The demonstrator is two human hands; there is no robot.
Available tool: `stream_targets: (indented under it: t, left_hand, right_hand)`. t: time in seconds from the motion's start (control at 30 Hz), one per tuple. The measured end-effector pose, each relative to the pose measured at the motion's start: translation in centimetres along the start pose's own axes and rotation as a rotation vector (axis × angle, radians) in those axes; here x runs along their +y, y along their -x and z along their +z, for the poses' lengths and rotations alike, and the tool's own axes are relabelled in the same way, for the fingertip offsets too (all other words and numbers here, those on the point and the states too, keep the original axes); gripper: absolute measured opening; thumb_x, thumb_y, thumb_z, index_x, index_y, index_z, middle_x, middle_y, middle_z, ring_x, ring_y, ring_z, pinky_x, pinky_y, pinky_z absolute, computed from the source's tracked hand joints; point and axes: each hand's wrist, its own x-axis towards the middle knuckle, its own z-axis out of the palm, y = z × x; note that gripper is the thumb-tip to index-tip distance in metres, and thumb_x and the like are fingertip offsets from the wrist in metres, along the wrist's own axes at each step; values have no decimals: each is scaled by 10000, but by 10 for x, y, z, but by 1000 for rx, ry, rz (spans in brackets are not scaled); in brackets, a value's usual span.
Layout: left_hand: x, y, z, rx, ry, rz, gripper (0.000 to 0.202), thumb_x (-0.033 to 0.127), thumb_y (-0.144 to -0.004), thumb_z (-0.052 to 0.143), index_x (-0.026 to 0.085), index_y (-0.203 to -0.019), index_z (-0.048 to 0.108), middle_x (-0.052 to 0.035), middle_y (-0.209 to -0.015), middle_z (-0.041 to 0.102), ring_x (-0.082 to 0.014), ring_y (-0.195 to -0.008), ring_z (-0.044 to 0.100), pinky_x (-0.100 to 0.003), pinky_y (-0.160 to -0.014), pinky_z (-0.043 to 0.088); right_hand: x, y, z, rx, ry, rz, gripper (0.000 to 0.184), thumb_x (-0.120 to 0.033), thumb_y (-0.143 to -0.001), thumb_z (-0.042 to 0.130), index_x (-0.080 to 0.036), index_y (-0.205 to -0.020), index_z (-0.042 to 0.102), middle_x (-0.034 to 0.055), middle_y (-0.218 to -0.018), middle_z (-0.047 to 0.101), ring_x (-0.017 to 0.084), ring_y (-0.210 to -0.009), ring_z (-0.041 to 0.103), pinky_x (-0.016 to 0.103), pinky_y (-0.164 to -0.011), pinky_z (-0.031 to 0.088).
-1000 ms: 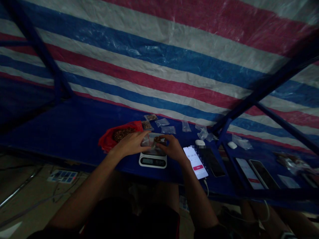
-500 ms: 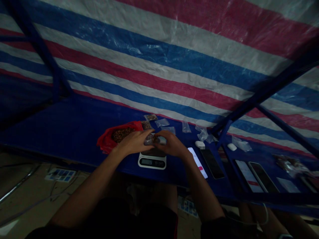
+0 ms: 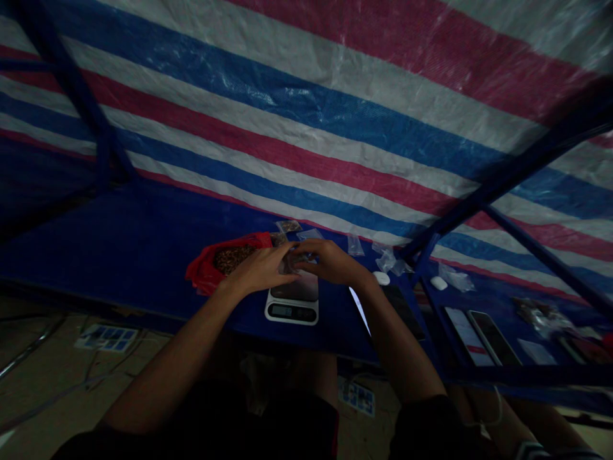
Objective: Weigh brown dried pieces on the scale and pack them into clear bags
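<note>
Over the back of a small white digital scale (image 3: 293, 313), both hands meet around a small clear plastic bag (image 3: 290, 263). My left hand (image 3: 261, 269) pinches the bag from the left, thumb and fingers around it. From the right, the curled fingers of my right hand (image 3: 329, 260) close on its edge; the contents are too dark to make out. Left of the scale lies an open red plastic bag (image 3: 198, 268) with small brown granular pieces (image 3: 232, 259) inside, close to my left wrist. A filled clear packet (image 3: 288, 226) lies behind the hands.
Flat clear bags (image 3: 355, 245) and crumpled ones (image 3: 387, 259) lie along the striped tarp (image 3: 306, 160). Right of my right arm are a white earbud case (image 3: 381, 278) and phones (image 3: 468, 335). Blue metal bars (image 3: 479, 191) slant over the table. A neighbour's legs (image 3: 517, 421) show at lower right.
Both hands, with the small bag, have shifted slightly back from the scale, baring more of its plate. My right wrist is raised and its forearm now covers more of the nearest phones.
</note>
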Motion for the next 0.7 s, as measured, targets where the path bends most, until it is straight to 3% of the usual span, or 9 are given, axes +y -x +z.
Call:
stream_targets:
  t: [0.27,0.37,0.47,0.57,0.7]
  left_hand:
    - [7,-6,-7,124,106,-5,710,428,-880,701,201,-1499,440,-136,-1221,738,-331,-1080,727,-385,-855,565]
    - [5,-8,-5,151,110,16,737,461,-904,670,176,-1529,402,-162,-1294,705,-339,-1147,702,-405,-917,556]
    - [-5,-11,-2,168,127,68,750,465,-931,633,183,-1565,346,-162,-1368,667,-329,-1192,681,-425,-973,541]
    - [-21,-16,3,217,234,130,651,424,-970,587,196,-1542,376,-137,-1377,666,-277,-1191,683,-402,-1007,532]
    - [-42,-35,12,338,366,146,454,428,-967,601,179,-1344,562,-120,-1280,713,-238,-1142,696,-382,-998,534]
  right_hand:
    - [-36,-23,-28,-49,46,-15,260,-152,-845,730,-245,-1082,784,-2,-1015,796,183,-909,736,297,-845,544]
    - [-36,-24,-34,-56,55,-26,389,-96,-807,718,-264,-1155,764,-5,-1064,790,185,-925,734,299,-849,548]
    - [-26,-16,-36,20,94,17,483,-117,-787,729,-253,-1250,725,38,-1133,766,211,-965,720,333,-863,558]
    - [-10,-1,-28,134,110,111,486,-169,-815,707,-218,-1299,691,90,-1174,732,230,-1004,703,376,-885,563]
    - [14,22,6,219,1,199,391,-173,-806,698,-199,-1195,688,92,-1183,724,234,-1055,694,405,-938,548]
